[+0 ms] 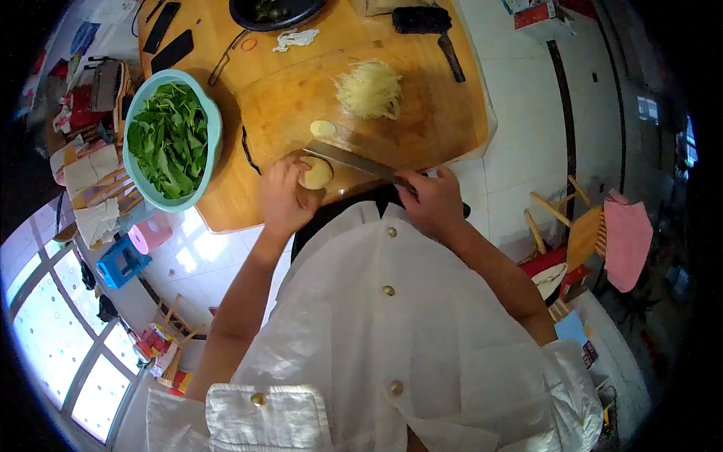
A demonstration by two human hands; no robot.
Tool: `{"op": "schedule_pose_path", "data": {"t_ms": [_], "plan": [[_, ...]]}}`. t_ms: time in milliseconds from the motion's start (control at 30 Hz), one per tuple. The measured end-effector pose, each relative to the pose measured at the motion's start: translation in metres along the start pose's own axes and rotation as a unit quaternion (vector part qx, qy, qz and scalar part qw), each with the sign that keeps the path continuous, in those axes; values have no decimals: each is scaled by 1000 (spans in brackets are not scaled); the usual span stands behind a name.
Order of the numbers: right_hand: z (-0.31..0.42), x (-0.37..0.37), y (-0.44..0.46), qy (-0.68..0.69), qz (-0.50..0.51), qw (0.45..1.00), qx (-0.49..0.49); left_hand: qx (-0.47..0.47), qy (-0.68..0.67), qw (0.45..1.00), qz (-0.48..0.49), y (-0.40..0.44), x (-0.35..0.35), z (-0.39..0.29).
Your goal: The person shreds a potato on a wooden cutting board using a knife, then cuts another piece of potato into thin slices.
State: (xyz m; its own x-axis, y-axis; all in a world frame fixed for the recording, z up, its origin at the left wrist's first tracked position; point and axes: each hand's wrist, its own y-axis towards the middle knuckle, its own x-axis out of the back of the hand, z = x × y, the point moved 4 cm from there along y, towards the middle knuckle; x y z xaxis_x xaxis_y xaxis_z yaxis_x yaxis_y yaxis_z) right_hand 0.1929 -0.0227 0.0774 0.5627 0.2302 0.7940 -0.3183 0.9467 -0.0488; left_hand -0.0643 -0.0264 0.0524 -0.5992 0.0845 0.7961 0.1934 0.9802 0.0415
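Note:
My left hand [286,197] is closed on a peeled, pale yellow potato [316,175] at the near edge of a wooden board [279,105]. In my right hand [433,200] is the handle of a kitchen knife [352,160], mostly hidden by the fingers. Its long blade points left and lies close along the far side of the potato; whether it touches the potato I cannot tell. Just beyond the blade rests one flat potato slice [323,128]. Farther back on the board is a heap of thin potato shreds [369,89].
A light blue basin [215,143] of leafy greens [169,139] stands left on the wooden table [218,203]. At the back are a dark bowl [301,19], a crumpled white tissue [295,39] and a dark brush-like object [422,20]. A chair [584,237] stands at right.

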Motion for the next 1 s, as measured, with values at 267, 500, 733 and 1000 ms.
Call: {"op": "schedule_pose_path", "data": {"t_ms": [267,500,733,1000], "plan": [[23,-41,29,-8,71,997,5,13,4,1000,-9,-11,-27,23],[17,-47,43,12,104,994,-31,-21,-12,998,-66,4,-23,19],[19,-51,44,-34,135,990,-13,-35,10,999,-40,6,-22,13],[31,-46,40,-44,122,991,31,-27,35,999,3,7,-18,6]]}}
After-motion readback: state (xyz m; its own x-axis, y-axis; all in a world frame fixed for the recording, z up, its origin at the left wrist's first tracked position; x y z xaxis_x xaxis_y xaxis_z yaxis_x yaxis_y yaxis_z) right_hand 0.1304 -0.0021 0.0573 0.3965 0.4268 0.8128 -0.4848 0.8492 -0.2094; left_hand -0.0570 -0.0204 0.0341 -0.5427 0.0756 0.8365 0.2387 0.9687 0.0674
